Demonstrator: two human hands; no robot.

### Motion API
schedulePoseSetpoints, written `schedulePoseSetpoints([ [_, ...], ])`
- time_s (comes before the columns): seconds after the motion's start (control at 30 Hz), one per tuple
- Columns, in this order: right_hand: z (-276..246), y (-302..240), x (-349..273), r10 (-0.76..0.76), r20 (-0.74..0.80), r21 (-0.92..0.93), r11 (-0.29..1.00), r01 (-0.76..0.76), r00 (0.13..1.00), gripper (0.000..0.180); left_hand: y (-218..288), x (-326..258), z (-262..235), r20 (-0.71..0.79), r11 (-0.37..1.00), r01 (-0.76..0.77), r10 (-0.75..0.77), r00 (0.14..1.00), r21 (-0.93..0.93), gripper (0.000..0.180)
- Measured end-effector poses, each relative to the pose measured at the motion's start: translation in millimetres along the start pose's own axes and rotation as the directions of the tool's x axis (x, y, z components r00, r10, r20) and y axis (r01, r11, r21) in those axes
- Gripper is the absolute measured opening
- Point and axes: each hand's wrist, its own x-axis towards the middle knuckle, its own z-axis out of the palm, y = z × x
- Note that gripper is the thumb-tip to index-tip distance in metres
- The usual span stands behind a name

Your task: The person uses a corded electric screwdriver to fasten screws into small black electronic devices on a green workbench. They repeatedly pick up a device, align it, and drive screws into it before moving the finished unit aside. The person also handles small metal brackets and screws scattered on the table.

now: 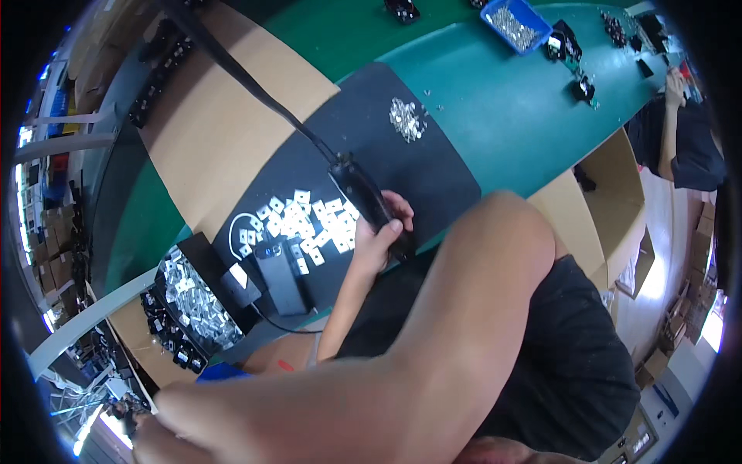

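A black corded electric screwdriver (361, 189) slants across the dark mat, its cable running up to the top left. My left hand (382, 232) is wrapped round its lower body, thumb on the near side. Beside that hand lies a spread of small white square pieces (290, 220). My bare right arm (456, 294) crosses large and close in front, bent at the elbow and partly blurred. Skin at the lower left edge (166, 445) may be my right hand, but its fingers cannot be made out.
A black mat (452, 166) holds a heap of small silver parts (406, 120). A black rectangular device (280, 278) and a box of metal parts (193, 298) sit left. Farther off are a blue tray (485, 14), cardboard boxes (618, 193) and another person's arm (669, 131).
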Motion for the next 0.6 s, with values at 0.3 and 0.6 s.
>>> schedulePoseSetpoints([
  [0.3, -81.0, 15.0, -21.6, -0.008, 0.615, 0.303, 0.926, -0.227, 0.788, 0.032, -1.2, 2.4, -7.5, 0.019, 0.999, -0.023, 0.023, 1.0, -0.024, 0.043],
  [0.6, -33.8, 1.0, -12.3, 0.019, 0.237, 0.255, 0.963, -0.081, 0.971, 0.04, -4.2, 0.5, -10.9, -0.001, 0.999, -0.04, 0.04, 0.999, -0.013, 0.044],
])
